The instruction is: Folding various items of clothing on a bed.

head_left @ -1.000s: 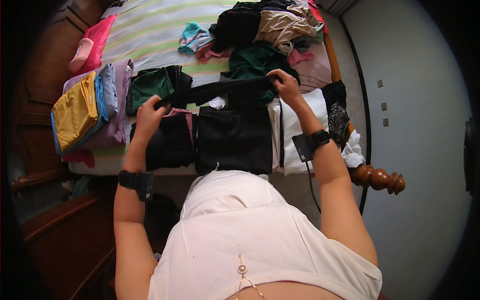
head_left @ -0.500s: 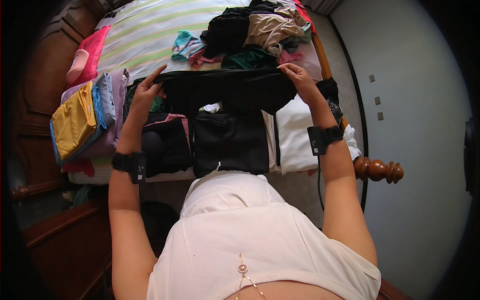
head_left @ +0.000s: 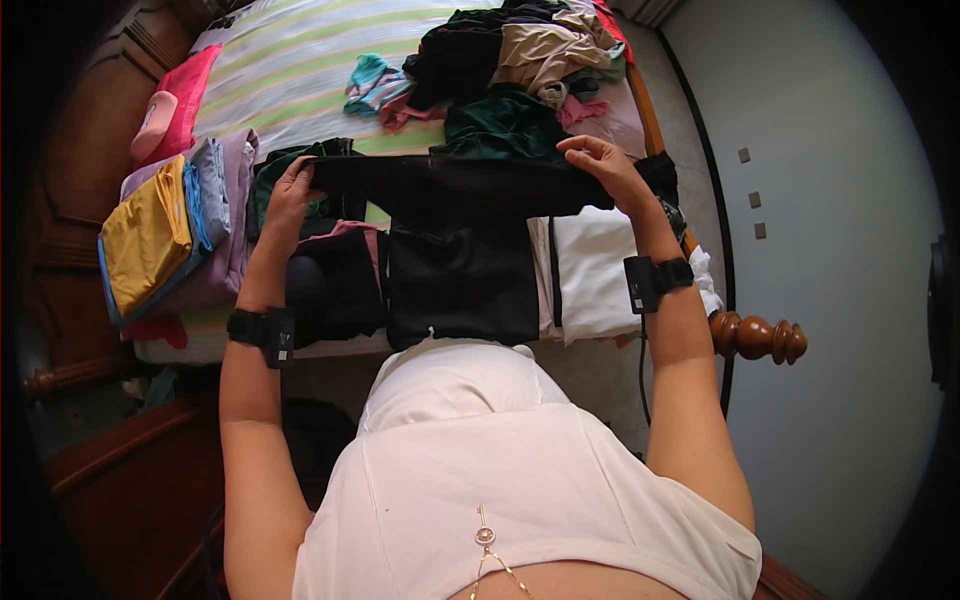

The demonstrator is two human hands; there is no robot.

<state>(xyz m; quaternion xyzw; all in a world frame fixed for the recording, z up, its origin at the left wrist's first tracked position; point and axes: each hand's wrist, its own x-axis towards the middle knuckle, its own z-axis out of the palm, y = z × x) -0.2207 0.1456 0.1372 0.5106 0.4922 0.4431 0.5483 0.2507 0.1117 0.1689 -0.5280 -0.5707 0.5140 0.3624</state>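
Top edge lower in view than half a second ago, the black garment (head_left: 470, 184) stretches across the far side of the folded black cloth (head_left: 465, 290), pinched by my left hand (head_left: 288, 195) to its left, right hand (head_left: 613, 172) to its right. A slack right pinch could drop that end; black on black hides whether garment meets cloth.
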